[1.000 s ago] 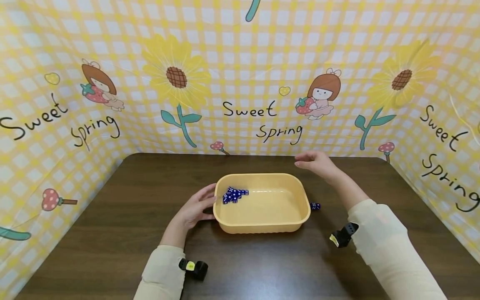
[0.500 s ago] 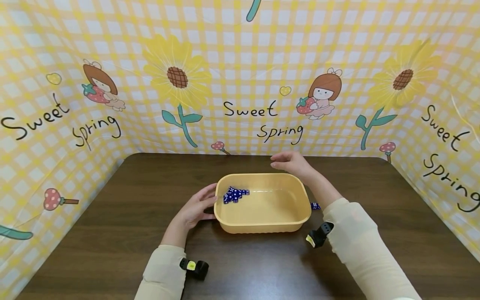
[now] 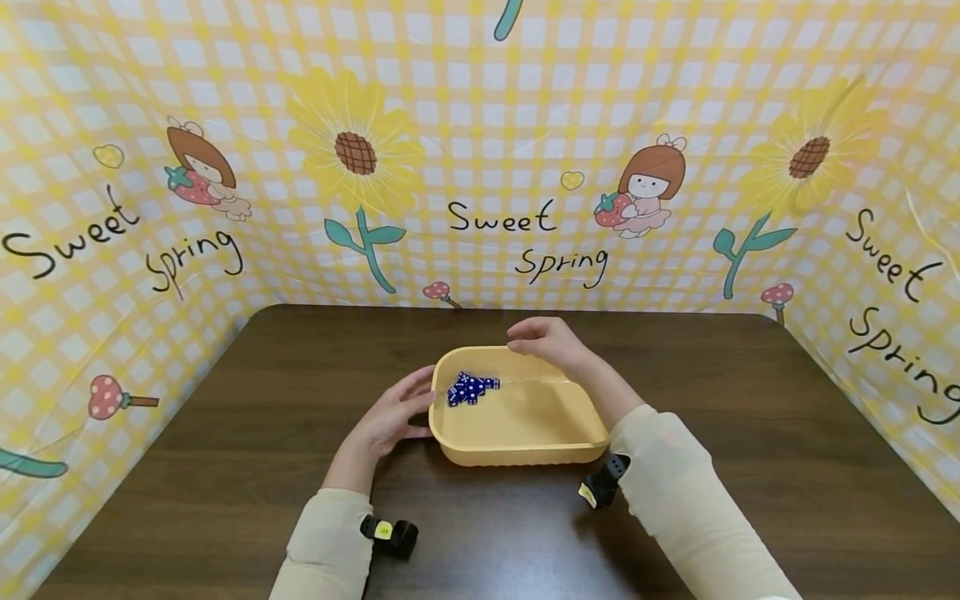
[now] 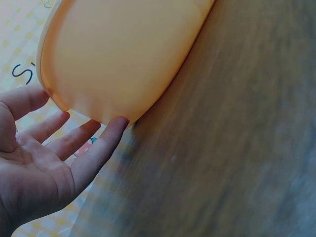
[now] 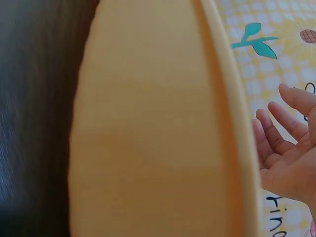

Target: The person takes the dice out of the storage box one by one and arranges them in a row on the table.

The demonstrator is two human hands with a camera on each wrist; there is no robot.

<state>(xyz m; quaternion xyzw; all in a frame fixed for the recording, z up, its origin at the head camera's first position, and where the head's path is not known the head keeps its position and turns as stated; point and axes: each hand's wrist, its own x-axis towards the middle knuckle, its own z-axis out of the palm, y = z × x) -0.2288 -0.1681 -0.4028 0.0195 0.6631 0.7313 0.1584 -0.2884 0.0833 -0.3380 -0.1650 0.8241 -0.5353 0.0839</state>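
Note:
A yellow rectangular plastic tub point(image 3: 517, 455) stands on the dark wooden table. Several blue dice with white dots point(image 3: 471, 388) lie clustered at the left end of its floor. My left hand point(image 3: 393, 415) rests its outstretched fingers against the tub's left end; in the left wrist view the fingertips point(image 4: 118, 123) touch the outer wall, spread apart. Above the tub's far rim is my right hand point(image 3: 551, 343), its fingers loosely bent and nothing held. The right wrist view shows that same hand point(image 5: 291, 153) beyond the rim. My right forearm covers the tub's right end.
The brown table point(image 3: 247, 433) extends on both sides of the tub. Behind it and at both sides hangs a yellow checked cloth point(image 3: 480, 150) with flowers and lettering. A black wrist camera point(image 3: 603, 482) sits close by the tub's near right corner.
My right hand has moved left from beyond the tub's right end to over its far rim. The dice outside the tub on the right are now hidden by that arm. My left hand stays put.

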